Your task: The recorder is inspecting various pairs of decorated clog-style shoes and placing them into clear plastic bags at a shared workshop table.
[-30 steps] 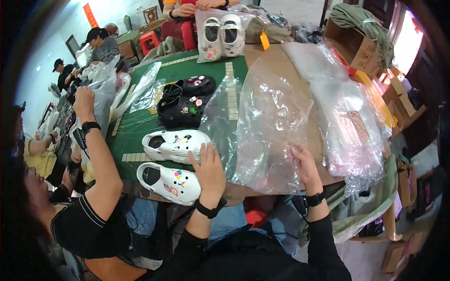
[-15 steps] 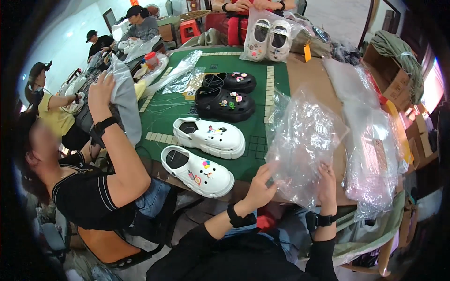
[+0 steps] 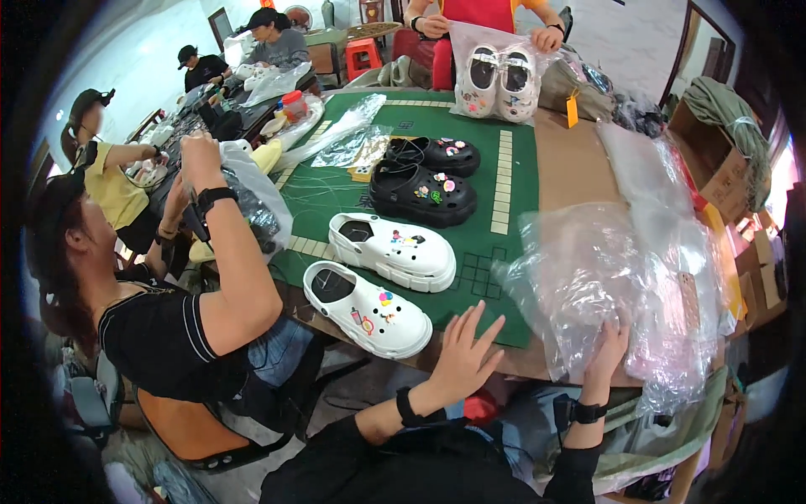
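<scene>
Hands at the table edge, bags to my right.

My left hand [image 3: 466,357] hovers loose, fingers spread, just beside the nearest white clog [image 3: 367,307]. My right hand [image 3: 606,349] grips the pile of clear plastic bags [image 3: 613,286] on the table's right. Beyond lie a second white clog [image 3: 393,249], two black clogs [image 3: 424,175] on the green mat [image 3: 487,168], and a neighbour's arm [image 3: 231,252] on my left.

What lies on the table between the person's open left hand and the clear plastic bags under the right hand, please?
In the head view, only bare green mat and brown table edge separate the left hand from the plastic bags.
</scene>
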### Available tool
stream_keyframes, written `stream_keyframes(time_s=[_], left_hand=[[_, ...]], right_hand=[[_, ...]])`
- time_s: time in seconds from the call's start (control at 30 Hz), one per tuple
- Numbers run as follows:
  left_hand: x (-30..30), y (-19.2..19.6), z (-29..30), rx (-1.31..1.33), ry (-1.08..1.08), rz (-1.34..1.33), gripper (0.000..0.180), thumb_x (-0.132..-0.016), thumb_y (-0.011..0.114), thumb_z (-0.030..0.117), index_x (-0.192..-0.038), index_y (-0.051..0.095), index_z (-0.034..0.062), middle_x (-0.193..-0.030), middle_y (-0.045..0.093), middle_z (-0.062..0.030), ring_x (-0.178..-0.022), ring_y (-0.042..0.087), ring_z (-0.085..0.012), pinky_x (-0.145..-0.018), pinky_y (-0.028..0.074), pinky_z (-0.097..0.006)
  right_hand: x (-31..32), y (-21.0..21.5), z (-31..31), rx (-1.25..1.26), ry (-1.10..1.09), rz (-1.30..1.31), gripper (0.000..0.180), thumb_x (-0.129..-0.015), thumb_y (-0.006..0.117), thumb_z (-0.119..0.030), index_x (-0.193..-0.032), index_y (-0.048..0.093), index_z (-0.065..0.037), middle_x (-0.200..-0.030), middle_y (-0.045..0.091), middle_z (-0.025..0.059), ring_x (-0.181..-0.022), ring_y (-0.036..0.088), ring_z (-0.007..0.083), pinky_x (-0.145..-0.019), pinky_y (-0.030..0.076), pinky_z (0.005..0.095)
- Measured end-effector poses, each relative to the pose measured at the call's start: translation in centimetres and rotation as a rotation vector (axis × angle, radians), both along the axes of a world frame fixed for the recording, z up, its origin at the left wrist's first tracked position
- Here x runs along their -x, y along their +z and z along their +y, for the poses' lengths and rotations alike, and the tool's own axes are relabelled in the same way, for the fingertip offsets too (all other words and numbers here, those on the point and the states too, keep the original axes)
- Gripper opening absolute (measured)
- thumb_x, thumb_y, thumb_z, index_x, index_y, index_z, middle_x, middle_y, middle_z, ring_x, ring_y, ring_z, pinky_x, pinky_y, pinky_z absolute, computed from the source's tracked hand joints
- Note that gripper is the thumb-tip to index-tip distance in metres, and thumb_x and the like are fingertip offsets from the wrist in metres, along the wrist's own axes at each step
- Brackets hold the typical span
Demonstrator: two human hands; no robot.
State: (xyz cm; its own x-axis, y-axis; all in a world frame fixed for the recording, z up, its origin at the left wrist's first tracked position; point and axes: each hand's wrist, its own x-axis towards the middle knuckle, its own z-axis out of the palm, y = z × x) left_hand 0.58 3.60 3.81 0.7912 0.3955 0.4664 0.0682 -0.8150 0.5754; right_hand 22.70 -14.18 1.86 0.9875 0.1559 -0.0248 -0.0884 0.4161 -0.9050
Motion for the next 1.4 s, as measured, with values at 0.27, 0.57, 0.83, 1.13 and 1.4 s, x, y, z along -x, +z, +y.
stream_keyframes(time_s=[0.27,0.57,0.83,1.13,1.4], left_hand=[[5.6,2.3,2.7,-0.338,0.373,0.195,0.059,-0.079,0.066,0.030,-0.133,0.051,0.0116,-0.146,0.030,-0.0236,-0.134,0.025,-0.0459,-0.108,0.013,-0.062],[8.1,0.4,6.2,-0.123,0.564,0.103,0.100,-0.066,0.077,0.048,-0.144,0.030,0.0079,-0.146,0.018,-0.0315,-0.134,0.019,-0.0486,-0.103,0.010,-0.069],[6.5,-0.3,7.1,-0.146,0.619,0.262,0.103,-0.067,0.077,0.045,-0.148,0.024,0.0125,-0.151,0.006,-0.0307,-0.141,0.002,-0.0467,-0.105,0.001,-0.068],[5.0,-0.6,10.7,-0.201,0.554,0.248,0.096,-0.067,0.076,0.052,-0.144,0.034,0.0134,-0.149,0.007,-0.0327,-0.139,0.004,-0.0494,-0.103,0.003,-0.070],[4.0,-0.2,12.8,-0.173,0.539,0.353,0.097,-0.072,0.073,0.053,-0.147,0.026,0.0130,-0.151,0.003,-0.0309,-0.140,0.002,-0.0486,-0.104,0.003,-0.070]], right_hand=[[3.5,-2.9,2.5,0.226,0.109,0.009,0.048,-0.094,0.048,-0.001,-0.140,0.036,0.000,-0.141,0.043,0.0151,-0.124,0.045,0.0216,-0.102,0.037,0.0320],[4.1,-5.6,1.9,0.456,0.008,-0.193,0.053,-0.095,0.053,-0.011,-0.139,0.030,0.007,-0.137,0.042,0.0166,-0.120,0.044,0.0225,-0.102,0.034,0.0322],[4.2,-5.7,1.5,0.400,-0.044,-0.166,0.055,-0.096,0.051,-0.010,-0.142,0.024,0.006,-0.141,0.040,0.0176,-0.121,0.044,0.0210,-0.102,0.035,0.0318],[4.8,-5.2,1.9,0.403,0.041,-0.233,0.049,-0.094,0.053,-0.007,-0.138,0.034,0.005,-0.132,0.049,0.0153,-0.113,0.051,0.0199,-0.097,0.040,0.0310],[5.9,-3.4,3.0,0.186,0.174,0.148,0.036,-0.091,0.052,-0.001,-0.126,0.047,0.002,-0.121,0.057,0.0106,-0.102,0.055,0.0131,-0.084,0.046,0.0262]])
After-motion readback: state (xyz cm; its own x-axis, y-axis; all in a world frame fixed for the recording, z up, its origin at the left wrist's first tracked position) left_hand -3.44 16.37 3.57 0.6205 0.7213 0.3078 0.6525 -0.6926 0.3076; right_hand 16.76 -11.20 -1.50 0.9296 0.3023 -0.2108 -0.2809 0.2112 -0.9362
